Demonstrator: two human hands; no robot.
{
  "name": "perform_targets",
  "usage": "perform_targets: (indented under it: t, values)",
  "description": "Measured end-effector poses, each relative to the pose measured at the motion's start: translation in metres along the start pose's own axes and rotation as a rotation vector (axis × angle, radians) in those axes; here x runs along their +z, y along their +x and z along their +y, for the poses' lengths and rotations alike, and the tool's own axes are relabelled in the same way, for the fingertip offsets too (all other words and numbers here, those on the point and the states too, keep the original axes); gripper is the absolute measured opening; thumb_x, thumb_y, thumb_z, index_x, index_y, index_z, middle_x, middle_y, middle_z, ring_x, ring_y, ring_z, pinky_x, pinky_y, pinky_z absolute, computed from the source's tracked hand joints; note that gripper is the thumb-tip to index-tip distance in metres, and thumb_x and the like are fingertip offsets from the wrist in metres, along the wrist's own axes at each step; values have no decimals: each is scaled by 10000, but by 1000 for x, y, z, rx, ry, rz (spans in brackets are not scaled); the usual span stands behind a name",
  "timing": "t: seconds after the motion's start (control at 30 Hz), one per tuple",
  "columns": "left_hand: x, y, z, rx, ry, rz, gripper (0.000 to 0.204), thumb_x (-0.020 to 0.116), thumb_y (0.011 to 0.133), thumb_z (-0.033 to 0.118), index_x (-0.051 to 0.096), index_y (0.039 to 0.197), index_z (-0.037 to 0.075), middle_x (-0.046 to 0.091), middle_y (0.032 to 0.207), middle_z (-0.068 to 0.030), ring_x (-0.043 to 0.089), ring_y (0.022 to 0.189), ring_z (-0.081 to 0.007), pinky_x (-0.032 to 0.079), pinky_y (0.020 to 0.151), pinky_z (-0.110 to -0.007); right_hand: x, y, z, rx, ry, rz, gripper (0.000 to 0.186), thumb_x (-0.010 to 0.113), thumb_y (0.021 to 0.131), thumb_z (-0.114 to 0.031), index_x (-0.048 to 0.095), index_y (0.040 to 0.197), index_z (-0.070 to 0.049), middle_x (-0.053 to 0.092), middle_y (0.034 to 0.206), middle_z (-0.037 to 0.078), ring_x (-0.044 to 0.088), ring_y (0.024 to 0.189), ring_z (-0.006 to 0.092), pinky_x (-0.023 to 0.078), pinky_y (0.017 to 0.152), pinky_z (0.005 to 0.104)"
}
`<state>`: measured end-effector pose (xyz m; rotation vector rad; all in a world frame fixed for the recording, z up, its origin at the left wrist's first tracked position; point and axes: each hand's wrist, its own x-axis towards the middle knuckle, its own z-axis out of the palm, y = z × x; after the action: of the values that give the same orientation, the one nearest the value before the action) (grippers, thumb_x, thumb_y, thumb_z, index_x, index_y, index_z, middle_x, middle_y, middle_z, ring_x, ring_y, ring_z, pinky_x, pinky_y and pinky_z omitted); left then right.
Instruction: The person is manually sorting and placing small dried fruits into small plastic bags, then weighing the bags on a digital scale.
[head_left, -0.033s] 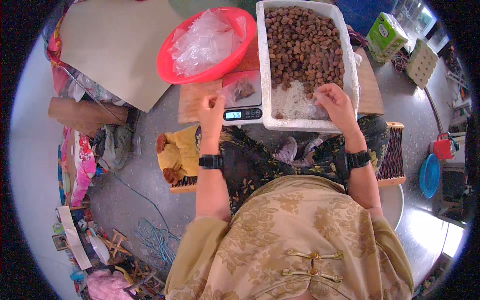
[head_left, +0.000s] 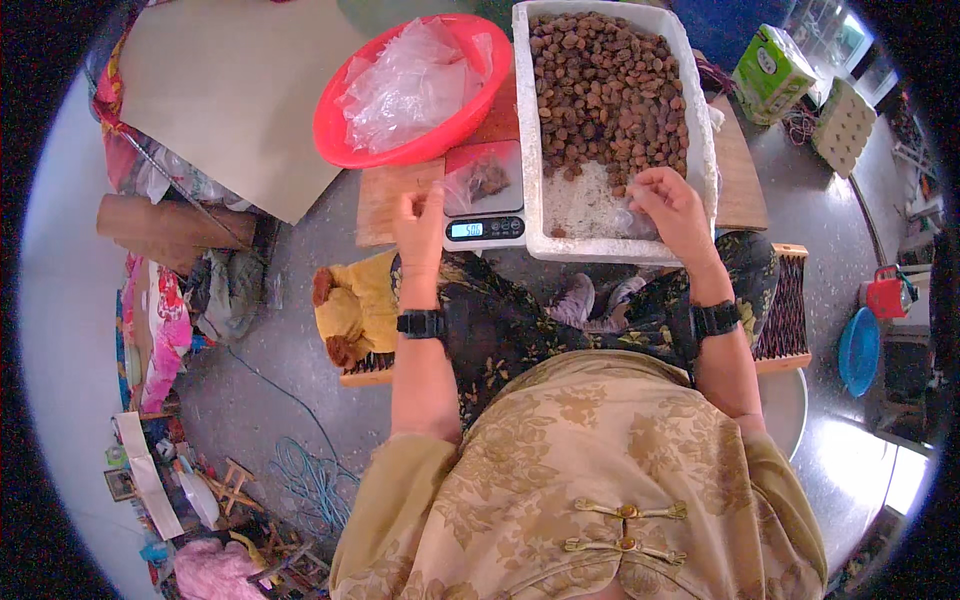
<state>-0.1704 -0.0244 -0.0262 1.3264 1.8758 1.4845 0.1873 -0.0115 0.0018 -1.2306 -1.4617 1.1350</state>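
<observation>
A digital scale [head_left: 484, 228] with a lit display stands left of a white foam box [head_left: 527, 150]. On its pan lies a small clear plastic bag [head_left: 490, 180] with a few brown pieces in it. My left hand [head_left: 419, 222] is at the scale's left edge, thumb and fingers closed at the bag's edge. Inside the box are many brown, wrinkled, round pieces like dried fruit [head_left: 605, 85], heaped toward the far end. My right hand [head_left: 672, 210] is over the box's near right part, fingers pinched at clear plastic [head_left: 634, 222] whose shape is hard to make out.
A red basin [head_left: 335, 140] full of clear plastic bags [head_left: 415, 85] stands behind the scale on a wooden board [head_left: 378, 205]. Cardboard [head_left: 230, 90] lies to the left. A green package [head_left: 772, 75] and an egg tray [head_left: 845, 128] are at the far right.
My left hand has shifted very slightly, and the scale sits a touch further left. My right hand has not visibly moved.
</observation>
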Motion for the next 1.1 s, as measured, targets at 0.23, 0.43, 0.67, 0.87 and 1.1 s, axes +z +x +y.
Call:
perform_targets:
  t: [0.23,0.43,0.67,0.87,1.1]
  values:
    - [1,17,-13,5,83,-27,538,683,883,475,656,921,-61,681,846,-117,622,800,-214,487,729,-365,-3,0,4,13,22,22,151,667,921,-119,628,1039,-32,651,864,28,627,790,104,505,691,263]
    - [4,2,19,-47,118,-144,292,639,907,270,655,926,-20,650,760,-65,602,686,-155,474,617,-314,3,1,17,-38,8,87,181,688,890,-120,637,1045,-43,645,823,-1,574,757,88,493,682,258]
    - [15,-12,126,-205,-435,-346,160,692,924,200,603,862,83,494,634,72,337,451,11,235,392,-176,3,-8,-4,-119,-19,68,294,761,816,-131,623,1059,-40,658,912,32,586,793,98,510,711,271]
    - [48,-31,155,-228,-481,-491,195,735,896,234,634,877,68,509,646,84,364,494,10,248,430,-181,10,-24,-53,-237,-33,-67,548,823,721,-98,577,1210,-61,600,1167,60,619,857,140,519,724,275]
    - [98,-64,182,-174,-386,-737,217,731,896,265,649,957,73,487,649,84,377,483,-5,286,421,-190,1,-23,-51,-455,-167,175,239,694,783,7,655,1019,-6,663,940,164,670,871,308,536,727,361]
